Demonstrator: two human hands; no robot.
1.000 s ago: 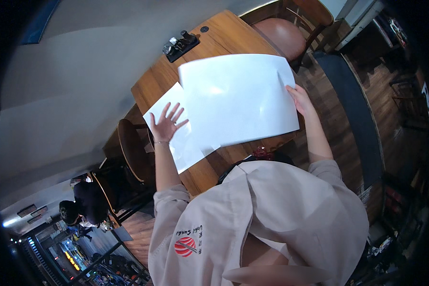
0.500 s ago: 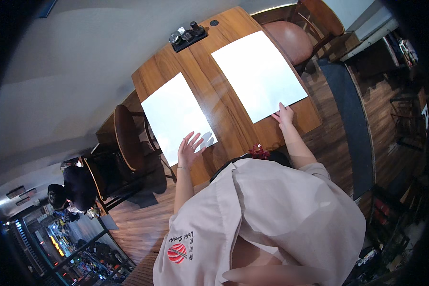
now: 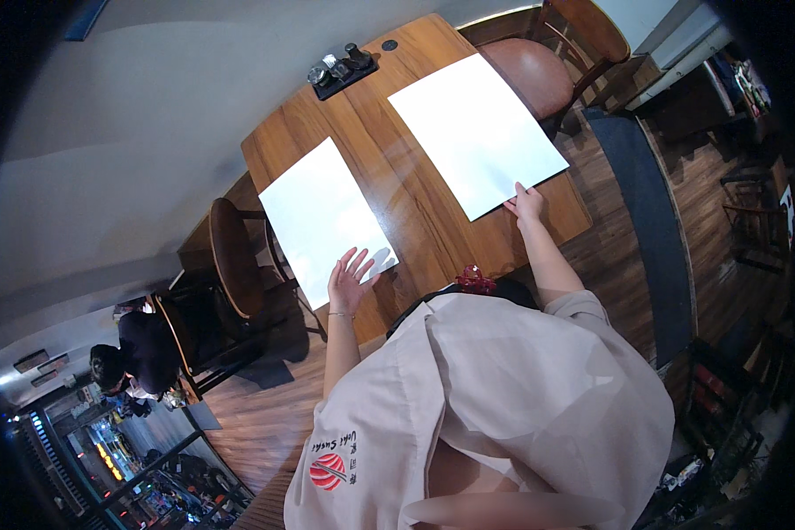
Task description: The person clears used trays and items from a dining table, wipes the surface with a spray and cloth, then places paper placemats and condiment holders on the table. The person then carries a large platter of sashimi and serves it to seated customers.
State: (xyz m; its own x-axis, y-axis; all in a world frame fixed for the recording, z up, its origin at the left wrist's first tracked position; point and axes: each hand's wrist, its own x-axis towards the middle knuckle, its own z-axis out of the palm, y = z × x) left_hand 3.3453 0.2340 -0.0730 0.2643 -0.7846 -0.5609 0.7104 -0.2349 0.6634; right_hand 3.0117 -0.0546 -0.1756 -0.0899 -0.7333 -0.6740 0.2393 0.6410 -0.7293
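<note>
Two large blank white sheets lie on the wooden table. Over the near part of the left sheet point(image 3: 322, 208), my left hand point(image 3: 352, 281) is open with its fingers spread and nothing in it. Its shadow falls on the sheet; whether it touches the paper I cannot tell. My right hand point(image 3: 527, 205) grips the near edge of the right sheet point(image 3: 473, 132), a fingertip showing on top and other fingers partly hidden at the edge. A strip of bare wood runs between the two sheets.
The wooden table point(image 3: 389, 168) carries a black tray point(image 3: 344, 84) of condiment containers at its far side. Chairs stand at the left point(image 3: 236, 256) and far right point(image 3: 530, 75). A red hair clip point(image 3: 475, 280) is by the near edge. Another person point(image 3: 141, 353) is at far left.
My right hand and the near edge of the right sheet have shifted slightly away from me. My left hand stays spread over the left sheet.
</note>
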